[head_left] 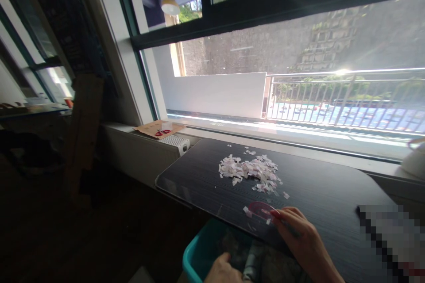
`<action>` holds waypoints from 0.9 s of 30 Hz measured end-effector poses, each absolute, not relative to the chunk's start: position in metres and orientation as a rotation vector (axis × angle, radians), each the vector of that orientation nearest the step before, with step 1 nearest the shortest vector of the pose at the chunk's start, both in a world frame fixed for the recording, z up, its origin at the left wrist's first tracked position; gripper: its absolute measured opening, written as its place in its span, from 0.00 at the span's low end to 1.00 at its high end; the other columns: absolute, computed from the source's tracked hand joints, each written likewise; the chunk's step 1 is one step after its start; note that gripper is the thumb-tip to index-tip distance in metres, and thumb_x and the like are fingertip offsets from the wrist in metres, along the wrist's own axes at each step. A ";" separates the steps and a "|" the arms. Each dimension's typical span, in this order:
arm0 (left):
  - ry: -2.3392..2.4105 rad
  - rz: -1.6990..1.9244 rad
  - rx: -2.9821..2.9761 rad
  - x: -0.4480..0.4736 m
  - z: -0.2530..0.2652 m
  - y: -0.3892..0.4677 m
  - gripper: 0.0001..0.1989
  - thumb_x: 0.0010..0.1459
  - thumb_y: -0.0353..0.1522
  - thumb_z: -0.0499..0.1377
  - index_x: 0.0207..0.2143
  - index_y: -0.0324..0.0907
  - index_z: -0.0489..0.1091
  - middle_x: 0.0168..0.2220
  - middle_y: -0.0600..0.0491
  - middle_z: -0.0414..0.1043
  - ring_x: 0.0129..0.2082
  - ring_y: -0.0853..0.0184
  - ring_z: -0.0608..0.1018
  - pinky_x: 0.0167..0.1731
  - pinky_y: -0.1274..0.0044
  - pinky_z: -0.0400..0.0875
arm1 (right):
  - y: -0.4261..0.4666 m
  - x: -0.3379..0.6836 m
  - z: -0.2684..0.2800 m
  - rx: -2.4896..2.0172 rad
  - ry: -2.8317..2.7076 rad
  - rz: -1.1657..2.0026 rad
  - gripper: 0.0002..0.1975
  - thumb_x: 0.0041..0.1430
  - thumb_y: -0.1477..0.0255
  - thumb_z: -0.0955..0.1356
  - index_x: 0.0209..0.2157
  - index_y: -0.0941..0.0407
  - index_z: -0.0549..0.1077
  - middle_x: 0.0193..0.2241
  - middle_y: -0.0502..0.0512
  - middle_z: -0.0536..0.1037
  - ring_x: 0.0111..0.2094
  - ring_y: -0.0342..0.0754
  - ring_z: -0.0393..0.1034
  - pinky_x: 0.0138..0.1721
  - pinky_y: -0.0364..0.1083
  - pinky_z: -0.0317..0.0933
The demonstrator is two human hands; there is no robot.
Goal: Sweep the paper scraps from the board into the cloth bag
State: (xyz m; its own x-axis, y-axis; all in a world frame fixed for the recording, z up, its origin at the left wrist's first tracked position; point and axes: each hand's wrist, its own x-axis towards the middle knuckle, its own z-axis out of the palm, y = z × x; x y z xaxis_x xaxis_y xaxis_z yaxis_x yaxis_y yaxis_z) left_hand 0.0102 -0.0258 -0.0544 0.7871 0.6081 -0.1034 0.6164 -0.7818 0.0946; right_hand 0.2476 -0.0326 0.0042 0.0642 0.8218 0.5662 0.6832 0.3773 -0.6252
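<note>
Translucent pink curved plastic [260, 209] is at the near edge of the dark wood-grain tabletop [318, 185] — we pinch it between right-hand [300, 229] thumb and fingers. Small white paper scraps [247, 169] lie beside it, most heaped farther back, toward the dark-framed window [239, 17]. Our left hand [224, 272] is at the teal plastic bin [190, 256] below — whether it grips anything, we cannot tell.
</note>
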 end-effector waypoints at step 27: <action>0.765 -0.371 2.997 0.024 -0.012 -0.029 0.04 0.59 0.33 0.62 0.34 0.42 0.75 0.24 0.51 0.77 0.21 0.62 0.78 0.37 0.66 0.71 | -0.034 0.243 0.014 -1.301 -1.919 0.323 0.14 0.65 0.63 0.64 0.33 0.51 0.80 0.32 0.54 0.80 0.37 0.49 0.72 0.40 0.46 0.68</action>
State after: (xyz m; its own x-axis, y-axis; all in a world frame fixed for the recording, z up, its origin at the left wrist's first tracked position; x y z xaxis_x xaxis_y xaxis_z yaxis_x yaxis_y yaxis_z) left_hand 0.0239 -0.0286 -0.0118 0.8509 0.4695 -0.2357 0.4757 -0.8790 -0.0333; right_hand 0.2432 -0.0340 0.0141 -0.1721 0.8720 0.4582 0.6738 0.4435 -0.5910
